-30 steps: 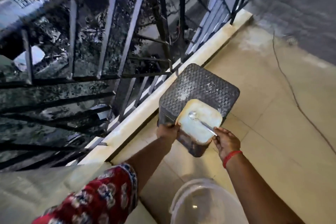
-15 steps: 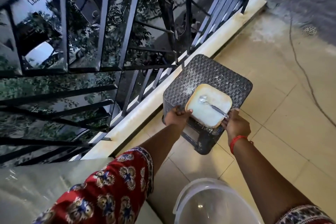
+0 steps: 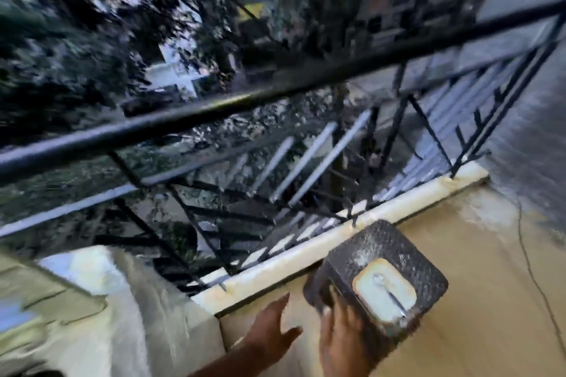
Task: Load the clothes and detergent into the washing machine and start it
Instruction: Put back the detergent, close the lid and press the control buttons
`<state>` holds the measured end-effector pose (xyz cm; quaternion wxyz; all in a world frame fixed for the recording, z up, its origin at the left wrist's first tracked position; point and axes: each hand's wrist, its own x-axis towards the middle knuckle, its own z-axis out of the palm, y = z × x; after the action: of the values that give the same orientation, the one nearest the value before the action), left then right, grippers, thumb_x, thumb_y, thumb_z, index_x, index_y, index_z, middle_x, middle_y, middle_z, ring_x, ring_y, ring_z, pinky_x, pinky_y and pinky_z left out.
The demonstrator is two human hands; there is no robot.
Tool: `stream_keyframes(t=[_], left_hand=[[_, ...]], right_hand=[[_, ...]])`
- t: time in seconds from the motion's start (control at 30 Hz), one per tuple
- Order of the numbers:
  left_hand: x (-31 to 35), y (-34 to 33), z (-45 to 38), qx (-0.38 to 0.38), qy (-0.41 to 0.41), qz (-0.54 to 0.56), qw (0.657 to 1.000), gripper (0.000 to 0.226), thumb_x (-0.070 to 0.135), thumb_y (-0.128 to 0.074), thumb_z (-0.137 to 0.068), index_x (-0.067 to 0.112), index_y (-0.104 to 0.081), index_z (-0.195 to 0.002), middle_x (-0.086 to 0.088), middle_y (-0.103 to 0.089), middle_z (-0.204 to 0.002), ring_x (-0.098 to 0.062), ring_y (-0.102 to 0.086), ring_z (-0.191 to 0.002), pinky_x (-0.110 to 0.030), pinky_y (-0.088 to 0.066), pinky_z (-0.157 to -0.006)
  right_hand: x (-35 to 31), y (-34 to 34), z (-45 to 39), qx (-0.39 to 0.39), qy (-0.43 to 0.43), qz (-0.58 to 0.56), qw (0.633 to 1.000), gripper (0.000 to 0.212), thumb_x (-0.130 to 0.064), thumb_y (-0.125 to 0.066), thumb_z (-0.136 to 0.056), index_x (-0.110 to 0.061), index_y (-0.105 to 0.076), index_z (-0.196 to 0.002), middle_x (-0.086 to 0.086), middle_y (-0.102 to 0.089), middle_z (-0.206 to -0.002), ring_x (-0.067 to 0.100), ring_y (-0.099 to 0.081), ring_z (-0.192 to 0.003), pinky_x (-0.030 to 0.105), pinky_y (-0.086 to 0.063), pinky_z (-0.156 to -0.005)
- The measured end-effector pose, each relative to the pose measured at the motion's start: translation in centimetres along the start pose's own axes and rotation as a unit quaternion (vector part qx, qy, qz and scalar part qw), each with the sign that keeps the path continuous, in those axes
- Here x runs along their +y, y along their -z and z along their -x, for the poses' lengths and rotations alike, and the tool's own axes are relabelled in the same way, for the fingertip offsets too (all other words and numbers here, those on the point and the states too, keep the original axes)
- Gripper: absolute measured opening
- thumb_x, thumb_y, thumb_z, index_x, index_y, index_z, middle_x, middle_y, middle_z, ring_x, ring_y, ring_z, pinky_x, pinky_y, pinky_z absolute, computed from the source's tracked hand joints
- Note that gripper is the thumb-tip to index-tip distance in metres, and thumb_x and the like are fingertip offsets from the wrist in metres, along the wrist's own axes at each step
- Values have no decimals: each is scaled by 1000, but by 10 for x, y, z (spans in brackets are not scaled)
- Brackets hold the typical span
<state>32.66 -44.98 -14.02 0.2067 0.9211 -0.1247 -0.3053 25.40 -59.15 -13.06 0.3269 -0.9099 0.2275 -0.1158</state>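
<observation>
A cream tub of detergent powder (image 3: 379, 300) with a metal spoon (image 3: 388, 291) lying in it rests on a dark woven stool (image 3: 395, 251) by the balcony kerb. My left hand (image 3: 271, 329) hovers open to the left of the stool, touching nothing. Just below the stool's near corner is my right hand (image 3: 341, 335), also open, fingers spread, holding nothing. The frame is blurred by motion. A pale grey top of the washing machine (image 3: 92, 324) fills the lower left.
A black metal railing (image 3: 275, 101) runs across the view above a white kerb (image 3: 337, 242). Beige floor tiles (image 3: 490, 300) spread to the right, crossed by a thin dark cable (image 3: 526, 266). Trees and buildings lie beyond the railing.
Both hands have let go of the tub and drawn back from the stool. The camera has swung up and left, so the stool sits lower right and the bucket is out of view.
</observation>
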Motion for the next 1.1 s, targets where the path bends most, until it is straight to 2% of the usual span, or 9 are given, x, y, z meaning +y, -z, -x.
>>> stream_keyframes(t=[0.1,0.2,0.3,0.37,0.57,0.7,0.87,1.0,1.1], left_hand=[[-15,47,49,33,-44,-2,998,80,42,-51,-94,21,1,-151,-1,-5,-162,-16,-6,-149,-21,-6,-115],[-35,104,115,107,-82,-11,991,63,28,-33,-101,7,2,-150,-5,7,-159,-21,8,-147,-21,5,-115],[-75,140,172,198,-95,-25,975,74,45,-6,-92,0,-19,-149,-17,-10,-158,-36,-9,-147,-45,-14,-118],[-118,154,206,202,-51,-58,976,87,47,-1,-76,5,-14,-151,-15,-9,-160,-33,-5,-148,-45,-13,-120],[-235,168,304,276,41,-85,956,67,33,-21,-88,4,-27,-148,-11,-20,-156,-24,-16,-146,-43,-24,-118],[-304,159,346,244,133,-91,956,67,34,-20,-88,9,-24,-150,-14,-26,-157,-25,-11,-147,-48,-25,-116],[-362,142,365,135,153,-90,975,65,28,-31,-99,9,1,-152,-7,3,-162,-24,9,-148,-51,-6,-117],[-391,135,360,77,131,-73,986,60,28,-28,-102,10,0,-152,-4,9,-162,-20,12,-148,-50,-9,-117],[-402,132,353,64,109,-78,989,61,23,-31,-101,9,-1,-152,-3,11,-162,-19,14,-147,-50,-14,-117]], right_hand=[[-73,-12,20,-40,83,3,996,58,-44,-18,-99,-17,-65,-120,10,-70,-108,30,-68,-94,29,-35,-89],[-148,-25,49,-67,178,-29,981,51,-40,-15,-102,-15,-48,-130,10,-62,-121,23,-56,-108,24,-28,-101],[-214,-23,88,-112,247,-44,961,59,-43,-15,-101,-8,-47,-136,6,-53,-136,21,-44,-124,19,-22,-108],[-255,-30,115,-127,269,-54,953,64,-50,-15,-99,-10,-48,-137,5,-51,-138,19,-41,-128,14,-17,-109],[-350,-78,206,-269,372,-9,888,79,-63,2,-90,-19,-29,-148,-12,-19,-153,2,-10,-143,15,-4,-115],[-394,-113,254,-322,405,92,851,58,-39,-17,-99,-12,-55,-133,6,-50,-142,21,-50,-130,26,-14,-112],[-408,-157,283,-382,384,219,812,86,-53,8,-77,-16,-6,-153,4,2,-162,20,3,-149,46,-11,-117],[-414,-183,287,-438,322,327,773,67,-42,-26,-100,-13,4,-152,2,11,-161,16,10,-148,49,-11,-116],[-419,-195,287,-445,310,360,759,64,-34,-27,-101,-13,5,-152,4,11,-161,19,10,-148,50,-12,-116]])
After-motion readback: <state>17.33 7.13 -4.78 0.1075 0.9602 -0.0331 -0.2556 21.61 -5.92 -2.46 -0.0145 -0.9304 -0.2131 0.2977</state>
